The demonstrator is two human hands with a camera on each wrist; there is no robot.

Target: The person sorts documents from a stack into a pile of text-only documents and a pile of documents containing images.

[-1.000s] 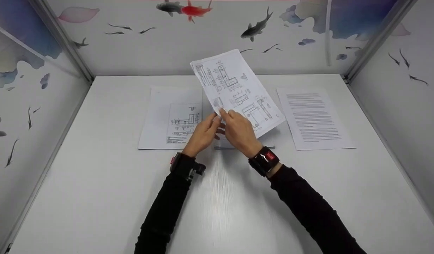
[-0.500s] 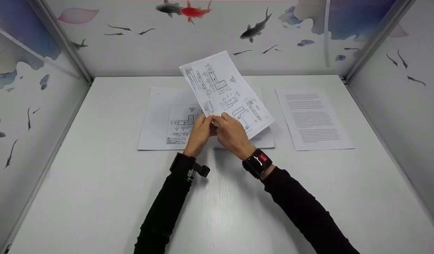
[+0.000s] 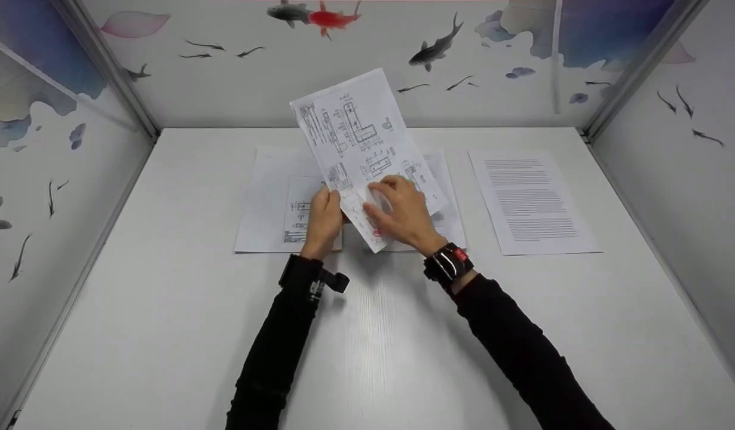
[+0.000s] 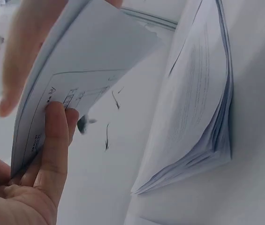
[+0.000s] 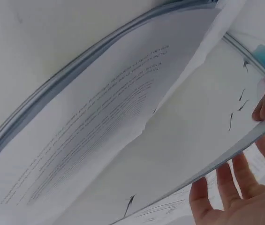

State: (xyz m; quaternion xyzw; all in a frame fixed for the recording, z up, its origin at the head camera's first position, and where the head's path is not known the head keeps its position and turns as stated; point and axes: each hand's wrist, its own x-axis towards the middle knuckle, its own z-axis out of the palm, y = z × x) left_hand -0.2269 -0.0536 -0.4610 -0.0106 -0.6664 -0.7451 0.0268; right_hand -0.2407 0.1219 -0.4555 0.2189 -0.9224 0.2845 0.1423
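Observation:
A thin sheaf of paper [image 3: 352, 152] printed with line drawings is held up at a tilt in the head view. My left hand [image 3: 324, 222] grips its left edge, thumb in front; in the left wrist view the fingers [image 4: 55, 140] lie across a printed face of the paper [image 4: 90, 51]. Over the front of the sheaf is my right hand [image 3: 403, 212], thumb and index finger apart. In the right wrist view several fingers [image 5: 226, 183] of that hand are extended along the paper's edge. A small red mark [image 3: 377, 232] shows near the sheaf's lower corner.
Behind the left hand lies a pile of paper [image 3: 266, 197] with a drawing on top. Another pile [image 3: 453, 221] lies under the sheaf, partly hidden. A text sheet [image 3: 538, 203] rests at the right. Panels with painted fish [image 3: 434, 51] wall in the white table [image 3: 367, 358].
The sheaf has moved left and slightly up. My right hand has come away from the left hand, its thumb and index finger parting, uncovering the sheaf's lower corner.

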